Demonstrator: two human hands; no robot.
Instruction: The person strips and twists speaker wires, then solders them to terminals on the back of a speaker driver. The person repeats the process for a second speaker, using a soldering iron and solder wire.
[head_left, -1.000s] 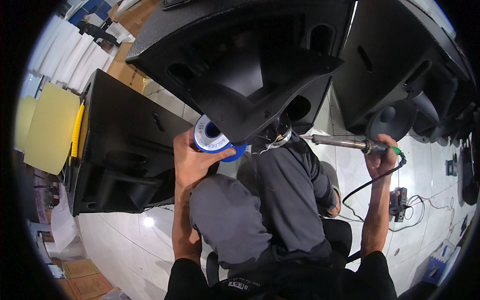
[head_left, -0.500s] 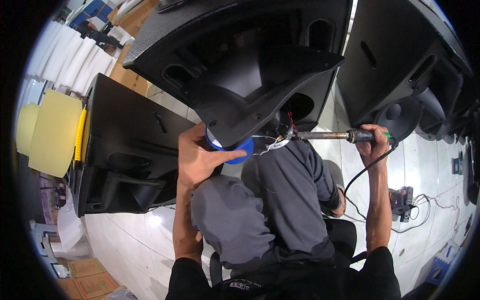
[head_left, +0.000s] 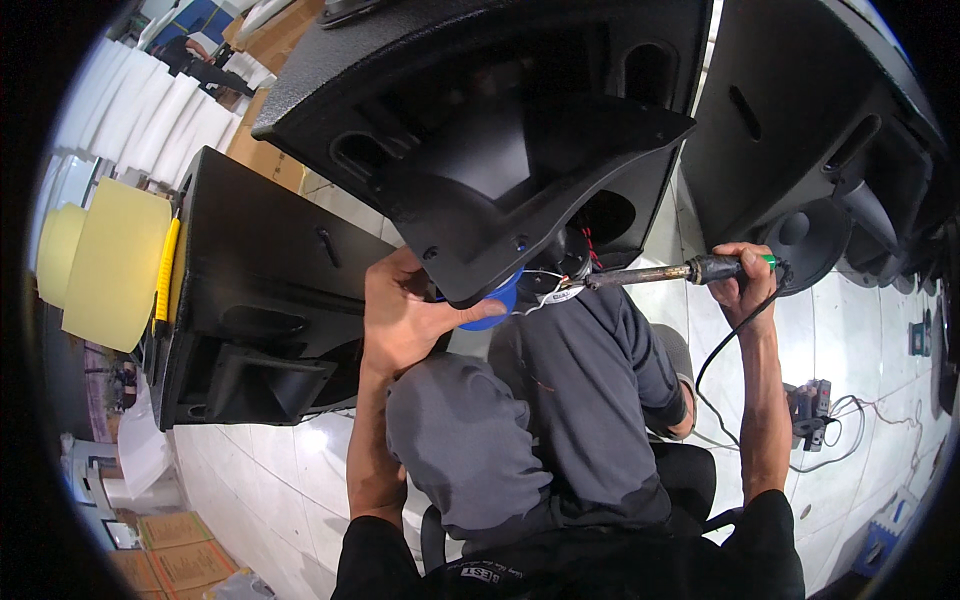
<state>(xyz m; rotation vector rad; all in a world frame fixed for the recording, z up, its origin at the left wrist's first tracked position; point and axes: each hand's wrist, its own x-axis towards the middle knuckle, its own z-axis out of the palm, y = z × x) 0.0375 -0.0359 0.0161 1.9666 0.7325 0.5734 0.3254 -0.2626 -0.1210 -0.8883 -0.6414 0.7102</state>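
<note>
My right hand (head_left: 743, 285) is closed around the handle of a soldering iron (head_left: 650, 275), its cord hanging down past my wrist. The iron's tip points left at a compression driver (head_left: 565, 293) with a white label and thin wires, under the edge of a black speaker horn (head_left: 490, 180). Closed on a blue spool (head_left: 492, 316), probably of solder, is my left hand (head_left: 402, 318), with its thumb across the spool. The horn's lower corner hides part of the spool. A thin strand runs near the tip; I cannot tell exactly where they touch. Red wires (head_left: 588, 245) show behind the driver.
A large black speaker cabinet (head_left: 310, 105) stands in front, with others at left (head_left: 270, 260) and right (head_left: 790, 120). Yellow discs and a yellow utility knife (head_left: 166, 270) lie on the left cabinet. A power strip (head_left: 808, 412) with cables rests on the tiled floor.
The blue spool has turned and sits further behind the horn's corner. The iron's tip stays at the driver. The whole view has shifted slightly.
</note>
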